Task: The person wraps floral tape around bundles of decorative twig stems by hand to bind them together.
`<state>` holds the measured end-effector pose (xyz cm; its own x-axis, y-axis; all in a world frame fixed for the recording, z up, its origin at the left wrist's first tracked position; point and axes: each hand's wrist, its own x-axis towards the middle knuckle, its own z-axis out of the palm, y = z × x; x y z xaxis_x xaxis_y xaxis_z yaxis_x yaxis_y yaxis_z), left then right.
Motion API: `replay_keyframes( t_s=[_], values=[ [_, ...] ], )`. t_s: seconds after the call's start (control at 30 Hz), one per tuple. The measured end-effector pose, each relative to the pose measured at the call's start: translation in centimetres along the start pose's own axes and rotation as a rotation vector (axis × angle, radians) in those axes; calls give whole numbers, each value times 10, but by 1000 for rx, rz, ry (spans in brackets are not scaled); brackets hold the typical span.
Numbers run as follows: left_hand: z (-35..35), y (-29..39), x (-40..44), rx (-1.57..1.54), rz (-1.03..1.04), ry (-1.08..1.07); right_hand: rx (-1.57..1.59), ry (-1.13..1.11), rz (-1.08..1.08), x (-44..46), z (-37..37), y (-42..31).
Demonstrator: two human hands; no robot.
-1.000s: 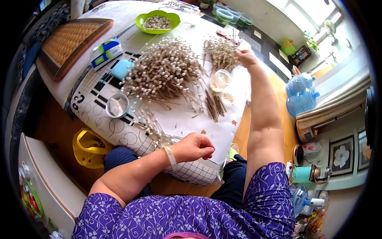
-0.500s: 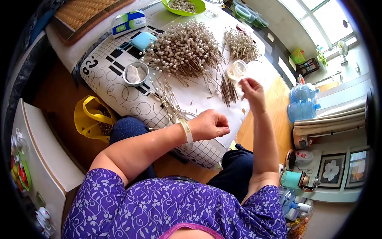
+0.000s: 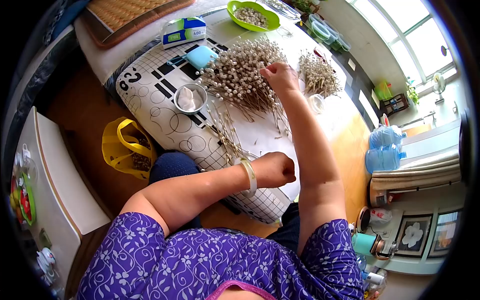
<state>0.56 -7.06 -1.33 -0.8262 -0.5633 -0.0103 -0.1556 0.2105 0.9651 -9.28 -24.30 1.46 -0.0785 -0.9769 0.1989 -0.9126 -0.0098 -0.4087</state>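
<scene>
My left hand (image 3: 273, 170) is closed near the table's front edge, a pale bracelet (image 3: 248, 177) on its wrist; what its fingers hold is hidden. Beside that wrist lie loose budded stems (image 3: 225, 131). Farther out, my right hand (image 3: 280, 77) is pinched over the right side of a large pile of white-budded stems (image 3: 240, 75); anything between the fingertips is too small to tell. A smaller stem bundle (image 3: 320, 75) lies to its right, with a clear tub (image 3: 316, 103) just below. On the left stands a round tub with white contents (image 3: 190, 99).
A green bowl (image 3: 275, 21) of buds sits at the back. Near it are a tissue pack (image 3: 184, 32) and a light blue case (image 3: 201, 57). A yellow bag (image 3: 114, 145) is beside my knee at left. Water bottles (image 3: 384, 159) stand at the right.
My right hand went from the small bundle back past the tubs, then left to the large pile. My left hand stays closed near the front edge. The view has shifted.
</scene>
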Motion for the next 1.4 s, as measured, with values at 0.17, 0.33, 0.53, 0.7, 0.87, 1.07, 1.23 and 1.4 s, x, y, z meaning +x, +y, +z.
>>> replay_keyframes(
  t_s=[0.17,0.33,0.53,0.7,0.87,1.07,1.23,1.4],
  values=[
    [1,-5,0,-20,42,33,4,26,-32,13,-4,-11],
    [-8,2,-1,67,37,64,65,263,-146,0,-29,-10],
    [-27,-17,15,-565,128,539,716,82,-43,-82,-54,23],
    [-34,-13,17,-929,204,530,845,10,-82,-143,-46,29],
    [-31,-16,17,-988,180,636,628,6,-182,-147,-35,22],
    [-85,0,4,-897,214,934,802,-86,-204,-105,-22,20],
    [-94,1,-5,-824,147,933,511,-6,-172,-66,20,2],
    [-102,-5,-5,-787,210,970,320,-244,-168,-65,28,-12]
  ],
)
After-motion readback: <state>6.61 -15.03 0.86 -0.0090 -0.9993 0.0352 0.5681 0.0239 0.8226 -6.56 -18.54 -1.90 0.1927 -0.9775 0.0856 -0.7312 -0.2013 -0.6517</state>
